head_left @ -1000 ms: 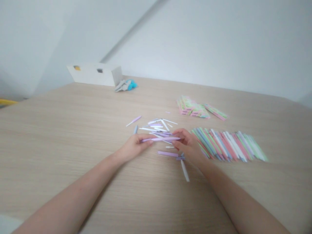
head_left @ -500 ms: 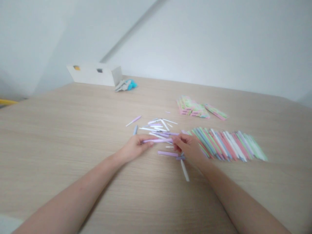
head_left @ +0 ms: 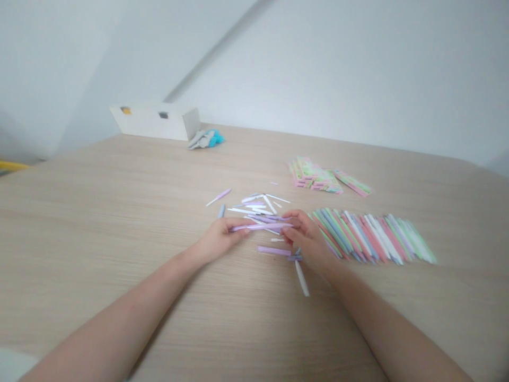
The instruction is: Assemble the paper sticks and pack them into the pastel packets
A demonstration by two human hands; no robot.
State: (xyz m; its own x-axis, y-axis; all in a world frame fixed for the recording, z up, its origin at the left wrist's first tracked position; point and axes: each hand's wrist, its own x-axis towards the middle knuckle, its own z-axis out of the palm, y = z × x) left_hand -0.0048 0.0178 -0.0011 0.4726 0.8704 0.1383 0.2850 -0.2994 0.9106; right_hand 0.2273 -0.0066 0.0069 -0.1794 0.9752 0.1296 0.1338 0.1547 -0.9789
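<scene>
My left hand [head_left: 223, 233] pinches the left end of a slim light-purple pen [head_left: 266, 226], which lies level between my hands. At its other end, my right hand [head_left: 308, 236] has its thumb and fingers closed around the tip. Just beyond the pen is a loose pile of white and purple pen parts [head_left: 258, 208]. Below it a purple tube [head_left: 274, 250] rests on the table, with a white pen part [head_left: 301, 278] closer to me. To the right of my right hand, many pastel pens [head_left: 374, 236] lie side by side in a row.
The wooden table [head_left: 159, 175] meets a white wall. Green and pink flat packets [head_left: 312, 174] are stacked behind the pens. At the back left stand a white box [head_left: 153, 122] and a crumpled grey-and-blue glove-like cloth [head_left: 207, 139]. A purple-and-white pen part [head_left: 218, 197] lies apart, left of the pile.
My right hand's fingers have opened out a little and shifted at the pen's right end, showing more of the pen. My left hand stays in place.
</scene>
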